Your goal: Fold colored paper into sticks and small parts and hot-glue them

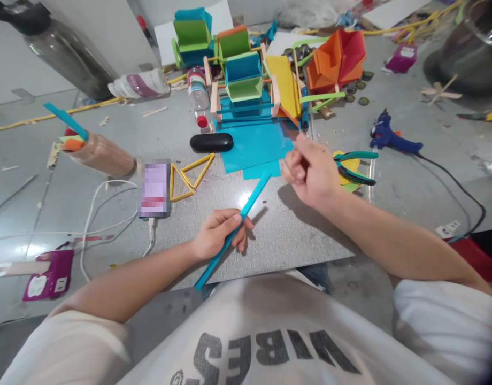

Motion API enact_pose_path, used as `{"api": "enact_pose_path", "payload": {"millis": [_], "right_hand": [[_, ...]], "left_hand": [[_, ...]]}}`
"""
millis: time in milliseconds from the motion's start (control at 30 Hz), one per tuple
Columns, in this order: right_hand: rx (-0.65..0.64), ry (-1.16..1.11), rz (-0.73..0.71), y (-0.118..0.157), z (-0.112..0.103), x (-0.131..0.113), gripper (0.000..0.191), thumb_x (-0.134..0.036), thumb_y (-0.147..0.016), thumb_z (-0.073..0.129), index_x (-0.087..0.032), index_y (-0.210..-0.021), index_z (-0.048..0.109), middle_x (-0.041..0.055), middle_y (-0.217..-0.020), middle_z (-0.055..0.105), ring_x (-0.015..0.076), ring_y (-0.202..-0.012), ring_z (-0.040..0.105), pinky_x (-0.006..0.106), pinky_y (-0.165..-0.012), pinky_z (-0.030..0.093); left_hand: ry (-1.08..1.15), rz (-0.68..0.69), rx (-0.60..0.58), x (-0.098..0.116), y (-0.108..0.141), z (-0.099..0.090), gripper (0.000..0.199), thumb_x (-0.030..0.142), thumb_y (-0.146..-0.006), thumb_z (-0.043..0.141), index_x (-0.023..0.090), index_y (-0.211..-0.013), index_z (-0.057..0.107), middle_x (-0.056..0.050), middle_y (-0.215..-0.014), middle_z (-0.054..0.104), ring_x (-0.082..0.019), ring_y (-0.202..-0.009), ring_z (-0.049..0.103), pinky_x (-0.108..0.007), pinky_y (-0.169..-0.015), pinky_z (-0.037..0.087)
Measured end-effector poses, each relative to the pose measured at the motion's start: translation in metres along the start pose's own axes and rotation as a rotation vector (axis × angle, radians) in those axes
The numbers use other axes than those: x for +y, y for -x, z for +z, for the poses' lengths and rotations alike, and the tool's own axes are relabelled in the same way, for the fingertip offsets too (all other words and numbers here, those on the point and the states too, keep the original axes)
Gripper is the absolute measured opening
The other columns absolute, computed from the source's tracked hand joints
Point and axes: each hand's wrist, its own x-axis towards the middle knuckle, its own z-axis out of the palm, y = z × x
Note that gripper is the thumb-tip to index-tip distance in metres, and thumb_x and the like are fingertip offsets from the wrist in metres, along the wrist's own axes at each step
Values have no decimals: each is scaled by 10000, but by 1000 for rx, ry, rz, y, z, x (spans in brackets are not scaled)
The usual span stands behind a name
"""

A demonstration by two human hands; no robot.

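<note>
A long, narrow blue strip [254,195] slants up and to the right over the near edge of the table. My left hand [222,231] grips it around the middle, thumb on top. My right hand [310,172] is raised past the strip's upper end, apart from it, with its fingers curled in; whether anything small is between them cannot be made out. Blue sheets [252,147] lie flat beyond the hands. Green-handled pliers [356,168] rest on yellow and green paper just right of my right hand.
Colourful paper-and-stick models [244,80] stand at the back, beside a small bottle [198,91]. A black case [211,143], yellow triangles [182,184] and a phone [154,190] lie left. A blue glue gun [394,136] with a trailing cord lies right.
</note>
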Motion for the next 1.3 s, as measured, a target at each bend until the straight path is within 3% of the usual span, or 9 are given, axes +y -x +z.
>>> {"api": "enact_pose_path", "payload": {"millis": [100,167,300,467,867,1067,1300], "right_hand": [[11,79,62,-7,-4,6,778,-900,-920,728,-252,-601,438,-78,-458,322,76,-415,259,282,-417,212],[-47,164,138,-3,-1,9,737,-913,-863,782,-247,-662,539,-66,-488,432,80,-431,351,270,-418,244],[-245,255,276,13,15,15,652,-829,-810,899,-234,-974,689,-43,-642,674,104,-488,553,260,-447,402],[-319,267,321,23,23,24,568,-668,-823,969,-210,-1032,704,-43,-699,721,96,-503,592,243,-463,457],[-278,216,373,22,22,30,537,-649,-816,980,-182,-891,726,14,-740,771,111,-538,664,242,-490,524],[-234,195,378,20,22,30,530,-646,-799,994,-202,-837,707,4,-726,768,109,-528,662,242,-476,520],[-131,151,323,12,16,23,566,-662,-731,1033,-211,-840,711,-9,-696,728,112,-536,641,256,-488,549]], "left_hand": [[50,-37,19,4,-5,-1,469,596,-1068,733,148,-931,702,45,-558,570,-168,-526,704,-259,-554,579],[67,-47,16,6,-7,-2,494,622,-1078,699,177,-876,625,53,-558,556,-166,-522,700,-255,-558,565],[74,-41,-42,8,-10,-3,520,666,-1069,684,211,-864,539,84,-567,495,-159,-494,674,-253,-535,541],[2,-105,-77,7,-11,-4,475,590,-1048,756,213,-865,531,88,-573,499,-163,-511,695,-252,-542,555],[49,-165,-81,8,-11,-5,488,638,-1022,763,167,-936,673,8,-606,648,-205,-601,750,-329,-639,641],[47,-128,-80,7,-11,-5,420,513,-1066,678,108,-1114,779,-50,-676,729,-237,-653,777,-388,-701,670],[71,-179,-56,5,-9,-6,409,350,-1001,686,94,-1314,753,-47,-691,744,-239,-675,774,-431,-751,689]]}}
